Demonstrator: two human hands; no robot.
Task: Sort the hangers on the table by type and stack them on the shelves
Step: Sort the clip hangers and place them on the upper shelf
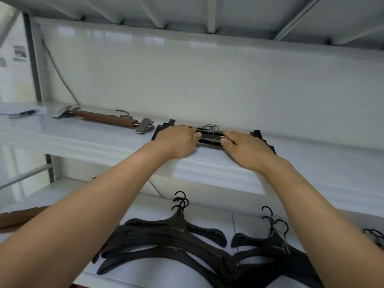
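A stack of black clip hangers [209, 136] with grey metal hooks lies on the upper white shelf [104, 140]. My left hand [176, 140] rests on the stack's left half and my right hand [247, 150] on its right half, palms down, fingers fairly straight. Left of the stack lies a brown wooden clip hanger [104, 118] with metal clips. On the lower shelf [145, 206], a pile of black coat hangers [166, 235] sits in the middle, and a second black pile [270, 246] lies to its right, partly hidden by my right forearm.
A pen on a sheet of paper [22, 113] lies at the upper shelf's far left. Brown wooden hangers [18, 219] show at the lower shelf's left edge. More black hooks [374, 235] peek in at the far right. A grey cable [60, 77] runs down the back wall.
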